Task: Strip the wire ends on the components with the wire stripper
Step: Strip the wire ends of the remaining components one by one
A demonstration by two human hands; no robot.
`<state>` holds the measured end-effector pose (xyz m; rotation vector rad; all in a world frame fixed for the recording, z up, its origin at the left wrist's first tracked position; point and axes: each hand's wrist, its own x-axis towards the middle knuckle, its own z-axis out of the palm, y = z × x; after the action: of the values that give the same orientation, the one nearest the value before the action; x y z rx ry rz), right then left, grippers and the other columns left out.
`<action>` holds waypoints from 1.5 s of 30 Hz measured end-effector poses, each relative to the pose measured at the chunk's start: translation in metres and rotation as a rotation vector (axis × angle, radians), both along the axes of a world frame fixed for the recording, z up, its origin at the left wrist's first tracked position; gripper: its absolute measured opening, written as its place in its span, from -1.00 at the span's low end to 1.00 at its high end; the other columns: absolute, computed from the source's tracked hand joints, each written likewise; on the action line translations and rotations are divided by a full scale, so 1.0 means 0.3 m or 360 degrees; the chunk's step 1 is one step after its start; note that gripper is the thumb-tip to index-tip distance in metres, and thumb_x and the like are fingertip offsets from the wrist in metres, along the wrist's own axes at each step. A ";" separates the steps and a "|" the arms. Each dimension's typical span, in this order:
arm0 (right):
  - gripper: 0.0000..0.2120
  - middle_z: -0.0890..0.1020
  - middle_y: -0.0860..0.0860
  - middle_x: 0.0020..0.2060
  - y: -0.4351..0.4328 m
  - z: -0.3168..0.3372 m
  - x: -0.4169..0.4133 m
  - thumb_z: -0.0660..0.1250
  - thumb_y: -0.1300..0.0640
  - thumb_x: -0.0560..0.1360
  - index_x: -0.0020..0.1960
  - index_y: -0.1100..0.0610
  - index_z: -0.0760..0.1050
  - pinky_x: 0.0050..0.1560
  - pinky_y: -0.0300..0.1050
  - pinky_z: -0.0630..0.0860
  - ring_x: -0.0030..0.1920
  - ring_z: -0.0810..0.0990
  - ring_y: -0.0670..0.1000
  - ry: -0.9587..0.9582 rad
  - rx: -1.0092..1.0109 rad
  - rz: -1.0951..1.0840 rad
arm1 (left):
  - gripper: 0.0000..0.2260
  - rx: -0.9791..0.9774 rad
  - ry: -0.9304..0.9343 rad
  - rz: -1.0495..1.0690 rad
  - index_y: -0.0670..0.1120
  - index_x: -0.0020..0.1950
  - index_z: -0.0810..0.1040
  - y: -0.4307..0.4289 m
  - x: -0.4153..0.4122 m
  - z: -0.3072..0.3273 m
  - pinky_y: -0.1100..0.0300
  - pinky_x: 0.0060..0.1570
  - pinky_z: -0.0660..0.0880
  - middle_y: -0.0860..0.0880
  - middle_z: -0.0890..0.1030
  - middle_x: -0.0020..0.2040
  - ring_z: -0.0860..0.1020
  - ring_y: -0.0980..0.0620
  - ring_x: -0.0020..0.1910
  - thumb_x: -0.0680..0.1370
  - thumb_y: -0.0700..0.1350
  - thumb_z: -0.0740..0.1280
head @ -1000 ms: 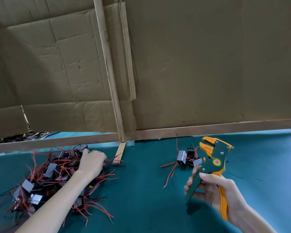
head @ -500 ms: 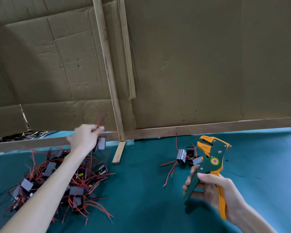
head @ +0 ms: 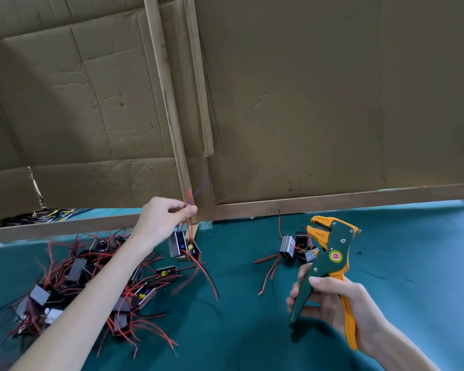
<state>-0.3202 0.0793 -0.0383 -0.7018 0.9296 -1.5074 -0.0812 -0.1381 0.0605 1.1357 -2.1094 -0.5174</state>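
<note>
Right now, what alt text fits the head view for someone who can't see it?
A person's left hand pinches the wires of a small component hanging beside a tangled pile on a green table; the right hand grips a green-and-orange wire stripper.

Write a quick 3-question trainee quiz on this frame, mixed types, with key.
1. Which hand holds the wire stripper?
2. The left hand pinches: A) a component by its wires B) a strip of cardboard C) nothing
3. True or false: the big pile of components lies on the person's right side.

Key: 1. the right hand. 2. A. 3. False; it lies on the left.
</note>
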 end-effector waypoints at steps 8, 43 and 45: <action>-0.76 0.56 0.36 -0.20 0.000 0.001 -0.001 0.40 0.26 0.27 -0.07 0.29 0.57 -0.15 0.23 0.59 -0.18 0.60 0.36 -0.0028 -0.0003 0.0018 | -0.81 0.0344 0.0175 -0.0070 -0.09 -0.04 0.65 0.014 -0.001 -0.078 0.05 -0.08 0.56 0.13 0.48 -0.50 0.50 0.19 -0.45 0.63 -0.14 0.24; -0.81 0.57 0.34 -0.21 -0.006 -0.010 -0.031 0.30 0.23 0.33 -0.09 0.25 0.57 -0.15 0.22 0.60 -0.16 0.63 0.35 -0.0022 -0.0048 -0.0170 | -0.95 0.0231 -0.0144 -0.0928 -0.06 -0.03 0.63 0.300 -0.219 -0.300 0.38 0.02 0.40 0.12 0.65 -0.07 0.55 0.22 -0.05 0.53 -0.12 0.40; -0.80 0.57 0.33 -0.21 -0.004 -0.007 -0.029 0.31 0.22 0.32 -0.08 0.26 0.56 -0.15 0.22 0.60 -0.16 0.63 0.35 -0.0029 -0.0045 -0.0170 | -0.97 0.0279 -0.0049 -0.0917 -0.07 -0.12 0.60 0.303 -0.224 -0.306 0.39 -0.08 0.40 0.12 0.64 -0.19 0.55 0.21 -0.17 0.52 -0.16 0.41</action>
<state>-0.3288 0.0781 -0.0403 -0.6667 0.9461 -1.6210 -0.1483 -0.0473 -0.0311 0.6065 -2.4517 -0.9671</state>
